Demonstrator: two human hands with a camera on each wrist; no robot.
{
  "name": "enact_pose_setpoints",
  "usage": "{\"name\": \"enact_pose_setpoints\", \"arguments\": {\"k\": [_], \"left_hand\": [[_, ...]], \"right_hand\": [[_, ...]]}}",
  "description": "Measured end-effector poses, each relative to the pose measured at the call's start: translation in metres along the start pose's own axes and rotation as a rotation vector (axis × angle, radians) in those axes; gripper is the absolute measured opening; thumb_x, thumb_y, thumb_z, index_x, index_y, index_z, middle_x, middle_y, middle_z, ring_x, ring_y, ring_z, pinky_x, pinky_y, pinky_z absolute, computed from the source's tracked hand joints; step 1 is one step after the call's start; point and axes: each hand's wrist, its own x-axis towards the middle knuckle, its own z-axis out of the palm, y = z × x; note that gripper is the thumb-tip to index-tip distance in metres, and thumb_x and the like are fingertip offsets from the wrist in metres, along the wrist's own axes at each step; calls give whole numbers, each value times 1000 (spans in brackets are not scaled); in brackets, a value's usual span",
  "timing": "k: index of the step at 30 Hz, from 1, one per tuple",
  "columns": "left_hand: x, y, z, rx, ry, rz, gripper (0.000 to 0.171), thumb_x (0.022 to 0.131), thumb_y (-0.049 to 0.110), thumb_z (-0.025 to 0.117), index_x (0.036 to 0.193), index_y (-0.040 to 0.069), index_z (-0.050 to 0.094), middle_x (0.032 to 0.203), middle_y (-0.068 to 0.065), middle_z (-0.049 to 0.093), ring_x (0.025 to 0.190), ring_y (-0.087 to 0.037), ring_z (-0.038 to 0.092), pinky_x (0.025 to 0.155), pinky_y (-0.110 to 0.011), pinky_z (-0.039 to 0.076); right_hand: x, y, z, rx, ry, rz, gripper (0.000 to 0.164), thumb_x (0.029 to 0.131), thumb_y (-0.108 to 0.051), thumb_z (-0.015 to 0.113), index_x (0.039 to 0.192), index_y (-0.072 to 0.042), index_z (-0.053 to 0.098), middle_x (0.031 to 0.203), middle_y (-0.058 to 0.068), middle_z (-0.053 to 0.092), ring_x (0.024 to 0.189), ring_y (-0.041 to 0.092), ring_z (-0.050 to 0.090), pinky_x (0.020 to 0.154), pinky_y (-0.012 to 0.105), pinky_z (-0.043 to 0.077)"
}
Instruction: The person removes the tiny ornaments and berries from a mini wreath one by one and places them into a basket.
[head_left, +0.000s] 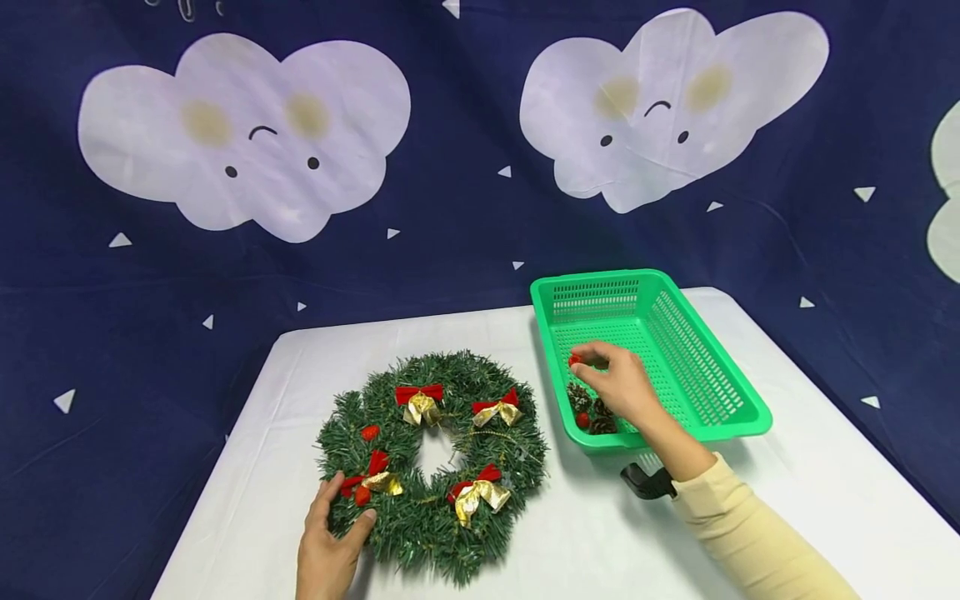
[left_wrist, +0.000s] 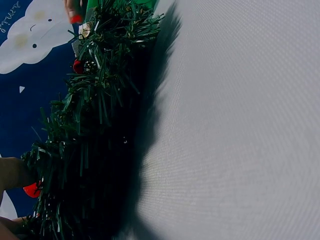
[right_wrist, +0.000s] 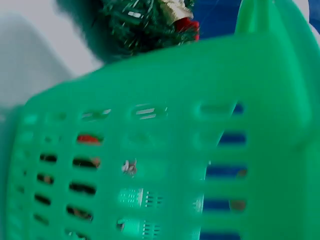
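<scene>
A round green wreath (head_left: 435, 533) lies on the table, decorated with red and gold bows (head_left: 480, 496) and small red ornaments (head_left: 370, 432). My left hand (head_left: 327, 546) rests at its lower left edge, thumb and fingers spread on either side of a bow and a red ornament (head_left: 362, 496). Over the left side of a green basket (head_left: 731, 429), my right hand (head_left: 618, 383) pinches a small red ornament (head_left: 575, 360) between thumb and fingertips. Below that hand, several pinecones (head_left: 578, 396) and another red ornament (head_left: 582, 420) lie in the basket. The basket's wall (right_wrist: 165, 75) hides most of the right hand in the right wrist view.
A white cloth covers the table (head_left: 570, 533). The basket stands to the right of the wreath, near the back edge. A black strap piece (head_left: 648, 482) sits at the right wrist, in front of the basket. Behind hangs a dark blue curtain (head_left: 450, 275) with clouds.
</scene>
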Motion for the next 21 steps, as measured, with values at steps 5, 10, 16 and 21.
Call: {"name": "enact_pose_setpoints", "arguments": {"k": [5,10,16,21], "left_hand": [[-1,0,0,-5,-8,-7,78,87,23,67,151,12,24,157,-24,8,144,-47,9,110,-66,18],[0,0,1,-7,-10,-13,77,87,21,66,151,12,23,158,-24,7,144,-46,8,111,-66,17],[-1,1,1,-9,-4,-6,78,87,23,67,151,10,23,157,-25,8,145,-45,7,110,-66,17],[-1,1,1,-21,-2,-9,77,87,20,66,151,10,24,158,-24,8,145,-43,6,111,-65,17]], "right_hand": [[0,9,-7,-34,-36,22,27,89,-22,66,113,-11,67,103,10,72,101,31,66,81,45,54],[-1,20,-14,-76,-65,33,27,90,-25,64,113,-11,67,105,10,71,101,32,66,79,45,55],[-2,29,-22,-106,-91,68,28,90,-26,64,113,-10,66,102,12,72,84,27,68,62,32,51],[-1,35,-27,-121,-135,107,27,90,-23,63,113,-9,66,100,13,72,73,23,67,58,28,47]]}}
